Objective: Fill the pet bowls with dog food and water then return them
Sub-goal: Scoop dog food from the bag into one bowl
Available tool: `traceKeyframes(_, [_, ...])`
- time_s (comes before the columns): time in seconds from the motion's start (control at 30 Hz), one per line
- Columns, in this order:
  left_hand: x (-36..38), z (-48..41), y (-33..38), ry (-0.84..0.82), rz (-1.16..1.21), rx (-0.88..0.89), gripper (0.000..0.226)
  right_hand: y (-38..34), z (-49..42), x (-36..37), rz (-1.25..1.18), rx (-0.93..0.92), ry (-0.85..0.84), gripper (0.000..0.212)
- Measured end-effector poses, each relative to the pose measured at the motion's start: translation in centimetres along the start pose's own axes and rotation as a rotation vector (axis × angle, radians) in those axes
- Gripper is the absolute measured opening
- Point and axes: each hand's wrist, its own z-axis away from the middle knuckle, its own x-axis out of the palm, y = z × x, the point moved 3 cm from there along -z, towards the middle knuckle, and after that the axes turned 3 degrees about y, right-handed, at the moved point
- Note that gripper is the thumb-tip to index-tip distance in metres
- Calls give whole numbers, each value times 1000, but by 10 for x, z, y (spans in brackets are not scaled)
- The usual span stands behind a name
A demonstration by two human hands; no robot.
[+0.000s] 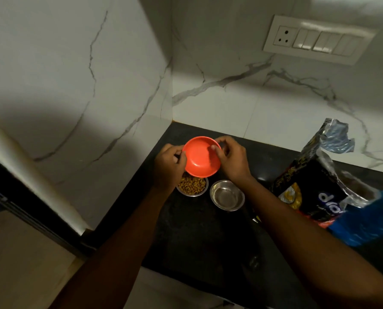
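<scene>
The orange bowl [202, 157] is held tilted above the dark surface [199, 237], its open side facing the camera, directly over the steel bowl of kibble [192, 185]. The left hand [170, 164] grips the bowl's left rim; the right hand [231, 157] pinches the right rim, thumb inside. A second steel bowl [227, 195], with no kibble in it, stands just beside the first, to its right. An opened dog food bag [319, 181] stands further right, near a marble-patterned wall [230, 103].
</scene>
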Motion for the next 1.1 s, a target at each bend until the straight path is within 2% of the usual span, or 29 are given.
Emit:
traceKeyframes(0.13, [-12,-22,30,-11,176,-30,11,-22,-18,-25,-18,7,43,18])
traceKeyframes(0.23, [-20,-46,69,-41,329,-32,9,-52,-31,-66,-18,-11,147,20])
traceKeyframes(0.33, [-24,-71,110,-56,386,3,8,-79,-38,-107,-54,81,179,33])
traceKeyframes(0.43, [-19,-89,147,-83,423,31,10,-98,-44,-149,1,169,148,24])
traceKeyframes(0.53, [-3,-96,182,-191,470,66,10,-104,-46,-192,76,213,155,15])
traceKeyframes(0.73, [50,-92,246,-425,526,114,13,-73,-29,-262,144,312,272,20])
traceKeyframes(0.83, [77,-82,270,-560,482,144,14,-56,-12,-290,182,344,332,19])
traceKeyframes(0.93, [101,-68,288,-656,331,284,13,-35,7,-308,217,420,340,18])
traceKeyframes(1.1, [122,-50,298,-758,49,453,13,1,22,-312,262,571,213,17])
